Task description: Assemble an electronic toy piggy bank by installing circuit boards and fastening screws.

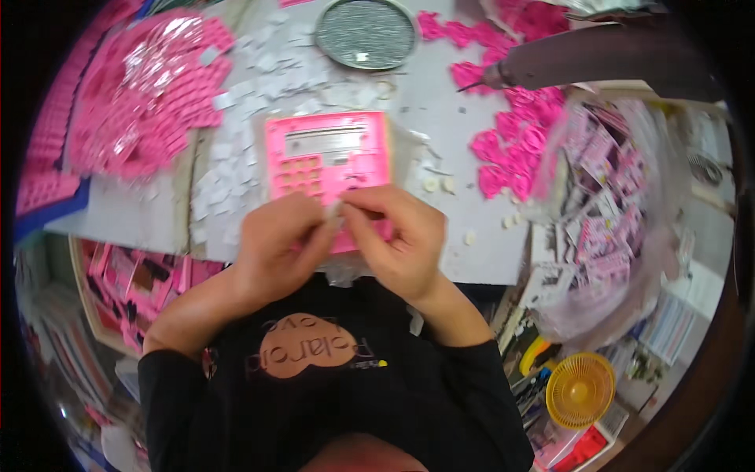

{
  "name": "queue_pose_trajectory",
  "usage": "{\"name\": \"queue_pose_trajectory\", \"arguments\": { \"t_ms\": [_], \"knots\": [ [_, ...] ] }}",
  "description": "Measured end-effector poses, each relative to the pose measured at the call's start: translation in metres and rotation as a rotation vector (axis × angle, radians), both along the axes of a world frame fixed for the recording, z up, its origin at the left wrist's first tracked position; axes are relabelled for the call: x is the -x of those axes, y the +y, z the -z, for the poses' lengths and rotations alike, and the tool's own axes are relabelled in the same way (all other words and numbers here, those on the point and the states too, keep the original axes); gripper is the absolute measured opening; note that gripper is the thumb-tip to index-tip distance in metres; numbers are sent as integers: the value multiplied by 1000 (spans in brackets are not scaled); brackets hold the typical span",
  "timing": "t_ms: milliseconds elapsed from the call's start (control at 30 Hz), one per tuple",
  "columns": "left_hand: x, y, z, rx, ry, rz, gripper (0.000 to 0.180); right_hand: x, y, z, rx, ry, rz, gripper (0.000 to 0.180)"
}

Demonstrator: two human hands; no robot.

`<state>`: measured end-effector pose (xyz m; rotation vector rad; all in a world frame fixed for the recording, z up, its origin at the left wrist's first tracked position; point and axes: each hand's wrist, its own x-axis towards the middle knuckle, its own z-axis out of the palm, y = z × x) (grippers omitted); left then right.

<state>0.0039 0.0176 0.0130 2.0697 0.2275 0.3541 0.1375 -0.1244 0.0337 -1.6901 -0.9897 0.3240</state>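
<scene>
In front of me a pink calculator casing (370, 161) lies on the table over some clear plastic, its display window at the far end and key openings at the left. My left hand (283, 240) and my right hand (403, 236) meet above its near part. Both are closed, thumbs and forefingers pinching a small whitish piece (334, 211) between them. The fingers cover most of that piece, so its kind is unclear. Small white squares (228, 169) are scattered left of the casing.
Beyond the casing stands a round dish (366, 33) of tiny metal pieces. Bright pink parts (515, 138) lie at the right, under a grey electric screwdriver (590, 59). A bag of printed pieces (609, 212) sits at the right edge, bagged pink keypads (149, 94) at the left.
</scene>
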Motion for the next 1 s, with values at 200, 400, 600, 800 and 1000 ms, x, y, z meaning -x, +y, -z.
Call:
{"name": "queue_pose_trajectory", "arguments": {
  "t_ms": [200, 400, 600, 800, 1000],
  "knots": [
    [-3, 25, 6, -554, 64, 189, 39, -52, -9, 6, 243, -305, 7, 8],
    [0, 19, 13, -626, 114, 191, 40, -38, 10, 10, 521, -534, -251, 11],
    [1, 18, 16, -609, 109, 171, 39, -31, 16, 16, 574, -626, -227, 13],
    [1, 21, 19, -589, 81, 183, 38, -25, 18, 16, 667, -542, -140, 15],
    [-9, 37, -2, -532, 125, 298, 40, -25, 19, 20, 679, -551, -85, 15]
  ]
}}
